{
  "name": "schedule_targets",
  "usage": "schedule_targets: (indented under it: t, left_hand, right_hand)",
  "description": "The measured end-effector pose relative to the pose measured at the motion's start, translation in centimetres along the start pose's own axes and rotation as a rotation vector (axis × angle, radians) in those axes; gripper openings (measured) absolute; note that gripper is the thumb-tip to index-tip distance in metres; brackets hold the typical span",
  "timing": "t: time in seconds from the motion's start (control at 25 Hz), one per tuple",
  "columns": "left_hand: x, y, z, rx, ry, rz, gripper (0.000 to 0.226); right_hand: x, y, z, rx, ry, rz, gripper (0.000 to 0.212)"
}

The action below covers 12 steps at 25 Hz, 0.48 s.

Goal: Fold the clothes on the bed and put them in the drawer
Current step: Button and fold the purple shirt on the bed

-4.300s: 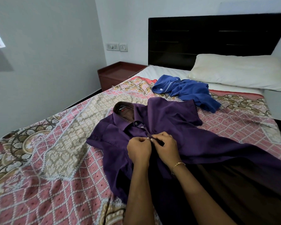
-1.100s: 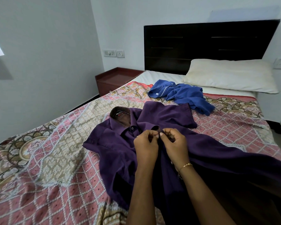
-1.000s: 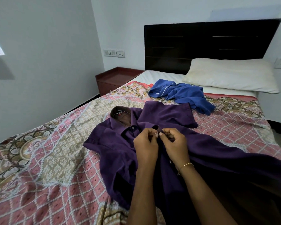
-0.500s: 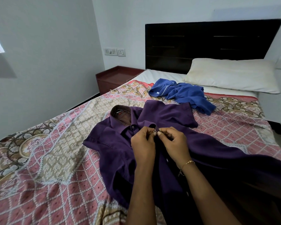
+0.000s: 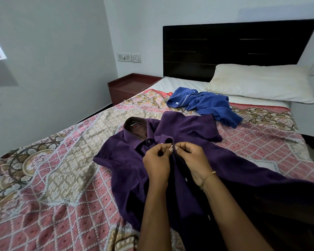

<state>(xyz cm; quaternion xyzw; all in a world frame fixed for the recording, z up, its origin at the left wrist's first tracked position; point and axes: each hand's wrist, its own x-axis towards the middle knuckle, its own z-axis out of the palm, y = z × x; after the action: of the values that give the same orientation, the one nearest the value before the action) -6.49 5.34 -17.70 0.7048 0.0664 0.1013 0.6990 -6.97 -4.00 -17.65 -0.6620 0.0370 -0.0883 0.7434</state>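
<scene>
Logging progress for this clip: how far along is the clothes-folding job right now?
Early. Nothing looks folded or put away. In hand: the left hand and right hand pinch the button placket of the purple collared shirt, spread on the patterned bedspread. Left: folding it, folding the crumpled blue garment near the white pillow, then stowing both; no open drawer shows.

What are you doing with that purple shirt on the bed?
A person is working on the purple shirt, which lies spread on the bed. The left hand and the right hand both pinch the front edge of the shirt just below the collar, as if doing up a button. It is not folded yet. A blue garment lies crumpled near the pillow, untouched.
</scene>
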Motion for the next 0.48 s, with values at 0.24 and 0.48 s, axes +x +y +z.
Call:
schedule_targets:
  t: [0.24, 0.48]
  left_hand:
    - [0.2, -0.1, 0.3, 0.009, 0.019, -0.035, 0.02]
    - [0.0, 0.3, 0.4, -0.223, 0.017, -0.174, 0.011]
  right_hand:
    - [0.9, -0.3, 0.1, -0.314, 0.055, -0.103, 0.023]
    - [1.2, -0.7, 0.6, -0.329, -0.01, -0.008, 0.025]
